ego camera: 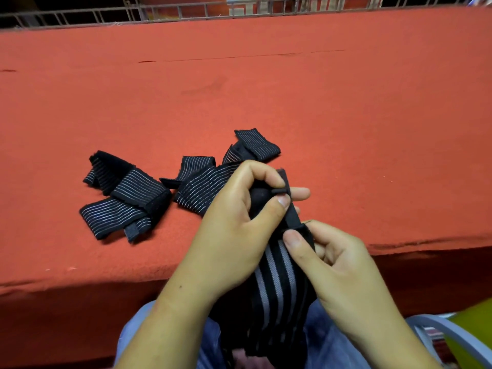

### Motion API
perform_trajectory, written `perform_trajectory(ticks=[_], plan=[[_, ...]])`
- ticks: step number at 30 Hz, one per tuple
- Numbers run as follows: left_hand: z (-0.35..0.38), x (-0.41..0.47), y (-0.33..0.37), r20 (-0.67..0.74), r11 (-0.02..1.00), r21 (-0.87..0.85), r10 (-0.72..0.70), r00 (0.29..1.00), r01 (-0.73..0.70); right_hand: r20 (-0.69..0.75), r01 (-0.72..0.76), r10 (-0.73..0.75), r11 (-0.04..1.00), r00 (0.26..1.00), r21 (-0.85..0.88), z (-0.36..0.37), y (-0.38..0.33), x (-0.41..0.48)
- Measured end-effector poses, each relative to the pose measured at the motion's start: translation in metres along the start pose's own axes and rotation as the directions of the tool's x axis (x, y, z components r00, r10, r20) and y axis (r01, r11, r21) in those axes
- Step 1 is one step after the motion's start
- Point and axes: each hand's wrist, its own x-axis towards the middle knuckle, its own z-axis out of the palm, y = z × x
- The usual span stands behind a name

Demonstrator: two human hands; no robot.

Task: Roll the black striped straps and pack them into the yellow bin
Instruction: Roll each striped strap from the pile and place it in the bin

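Head camera shows my left hand (234, 222) and right hand (338, 265) both pinching the end of one black striped strap (277, 283) over the front edge of the desk (266, 89), rolling barely begun; next, I reckon, that end needs tight, even turns

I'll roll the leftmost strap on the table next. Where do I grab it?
Probably the plain tab end of the leftmost strap, pinched from the near side: it sticks out toward you, uncovered, while the rest lies folded over itself.
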Motion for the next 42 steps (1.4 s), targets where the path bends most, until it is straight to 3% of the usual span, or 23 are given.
perform_trajectory(ticks=[7,17,23,26,31,36,42], plan=[[0.002,0.0,-0.001,-0.02,0.999,0.042,-0.018,1.0,0.018,0.042,-0.032,0.033,0.999,0.999,-0.018,0.0,0.01,-0.001],[0.003,0.004,-0.003,-0.066,0.99,-0.139,-0.037,0.997,0.027,0.08,0.087,-0.078,0.989,0.994,-0.117,-0.005,0.014,-0.001],[-0.008,-0.002,-0.018,0.077,0.931,-0.285,-0.216,0.973,0.229,0.017,0.064,-0.063,0.997,0.998,-0.047,-0.01,0.015,0.0],[-0.01,-0.009,-0.024,0.172,0.914,-0.323,-0.198,0.965,0.245,-0.053,0.029,-0.03,0.999,0.998,-0.02,-0.009,0.019,0.002],[-0.011,-0.011,-0.031,0.112,0.984,-0.119,-0.12,0.986,0.133,-0.09,-0.103,0.11,0.992,0.99,0.071,-0.006,0.026,0.007],[-0.011,-0.011,-0.032,0.054,0.994,0.109,-0.003,0.999,-0.002,-0.074,-0.146,0.154,0.983,0.985,0.109,-0.006,0.031,0.01],[-0.01,-0.014,-0.026,0.012,0.998,0.059,0.002,1.0,-0.002,-0.046,-0.126,0.129,0.99,0.991,0.066,-0.007,0.031,0.008]])
